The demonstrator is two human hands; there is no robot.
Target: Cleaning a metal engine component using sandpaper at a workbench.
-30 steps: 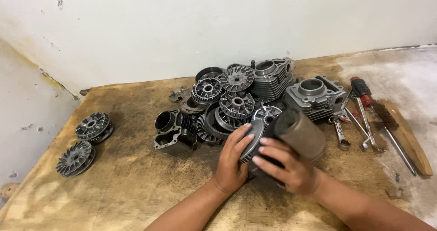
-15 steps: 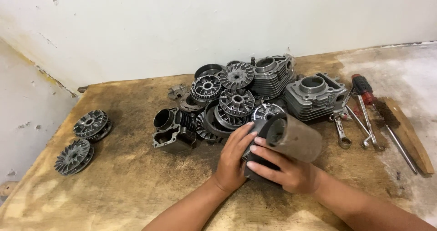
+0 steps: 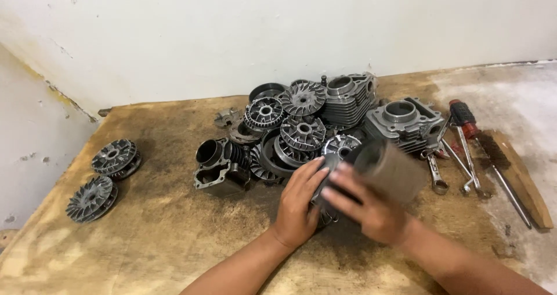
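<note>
I see both hands closed around one grey metal engine cylinder (image 3: 383, 170) at about five o'clock from the middle of the view, held just above the stained wooden board (image 3: 145, 237). My left hand (image 3: 299, 205) wraps its near end from nine o'clock, fingers curled over the finned part. My right hand (image 3: 371, 211) grips it from six o'clock, fingers laid across the body. The far end of the cylinder is blurred, so I cannot tell its exact shape; it looks like a smooth sleeve pointing toward two o'clock.

At twelve o'clock from the hands lies a heap of finned pulley discs (image 3: 301, 129), touching one another. A dark cylinder block (image 3: 220, 167) sits at ten o'clock from my left hand, just beside that heap. Two pale finned cylinder blocks stand behind: one (image 3: 348, 97) at twelve o'clock against the heap, the other (image 3: 403, 121) at one o'clock from my right hand, close to the held part.

At three o'clock, well apart from the hands, lie a spanner (image 3: 436, 176), a red-handled screwdriver (image 3: 464, 121) and a wooden-handled wire brush (image 3: 516, 173), side by side. Far out at nine o'clock two single pulley discs (image 3: 116, 157) (image 3: 91, 198) rest near the board's left edge, near each other.
</note>
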